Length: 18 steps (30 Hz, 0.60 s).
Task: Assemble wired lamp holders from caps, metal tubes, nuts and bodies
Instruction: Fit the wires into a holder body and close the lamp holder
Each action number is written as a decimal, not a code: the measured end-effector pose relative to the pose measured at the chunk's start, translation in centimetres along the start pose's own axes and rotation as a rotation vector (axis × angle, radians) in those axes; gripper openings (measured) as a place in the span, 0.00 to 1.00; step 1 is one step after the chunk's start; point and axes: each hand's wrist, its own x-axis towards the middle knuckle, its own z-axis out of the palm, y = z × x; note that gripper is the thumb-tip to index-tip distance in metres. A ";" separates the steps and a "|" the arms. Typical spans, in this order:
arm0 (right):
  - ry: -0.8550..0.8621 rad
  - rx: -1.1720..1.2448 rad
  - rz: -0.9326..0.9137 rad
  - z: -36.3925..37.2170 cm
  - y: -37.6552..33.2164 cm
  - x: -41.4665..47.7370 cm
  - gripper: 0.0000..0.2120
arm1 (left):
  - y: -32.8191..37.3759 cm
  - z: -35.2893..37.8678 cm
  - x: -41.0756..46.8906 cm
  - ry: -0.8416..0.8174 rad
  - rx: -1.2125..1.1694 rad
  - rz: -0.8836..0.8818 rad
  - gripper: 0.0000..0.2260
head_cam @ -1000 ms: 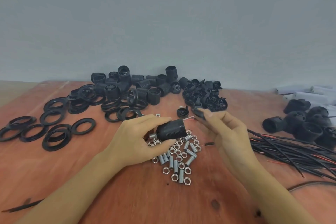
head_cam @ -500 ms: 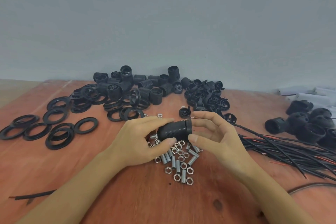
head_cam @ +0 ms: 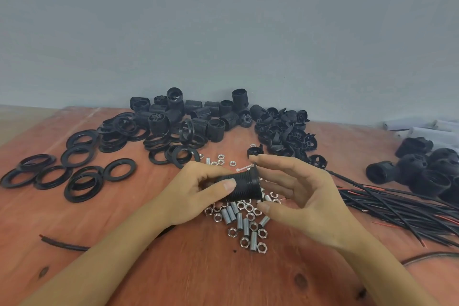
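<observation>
A black threaded lamp holder body [head_cam: 242, 185] lies sideways above the table, gripped at its left end by my left hand [head_cam: 196, 191]. My right hand [head_cam: 305, 196] curls round the body's flanged right end, index finger above and thumb below. Under both hands lies a heap of metal nuts and short threaded tubes [head_cam: 246, 223]. Loose threaded bodies [head_cam: 198, 117] are piled at the back centre, with black caps [head_cam: 288, 131] to their right. A bundle of black and red wires [head_cam: 397, 206] runs off to the right.
Flat black rings [head_cam: 82, 176] are spread over the left of the wooden table [head_cam: 198, 276]. Black holders [head_cam: 422, 171] and white tubes [head_cam: 427, 128] sit at the far right. A loose black wire [head_cam: 64, 243] lies near my left forearm.
My right hand brought a small black part from up right onto the body's right end and now curls round that end. My left hand kept holding the body.
</observation>
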 end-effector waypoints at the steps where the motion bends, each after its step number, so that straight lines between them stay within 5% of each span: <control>1: -0.001 -0.010 -0.003 0.0 0.0 0.0 0.29 | 0.1 0.1 0.0 -0.001 -0.055 -0.021 0.11; 9: 0.032 0.042 0.100 0.0 0.5 0.1 0.25 | -0.4 0.2 -0.1 0.153 0.111 -0.008 0.12; 15: 0.093 -0.051 -0.006 0.2 0.4 0.0 0.24 | 0.0 0.2 0.4 0.114 -0.159 -0.087 0.19; 18: 0.088 -0.070 0.031 0.3 0.0 -0.1 0.22 | 0.1 0.3 0.4 0.116 -0.107 -0.073 0.16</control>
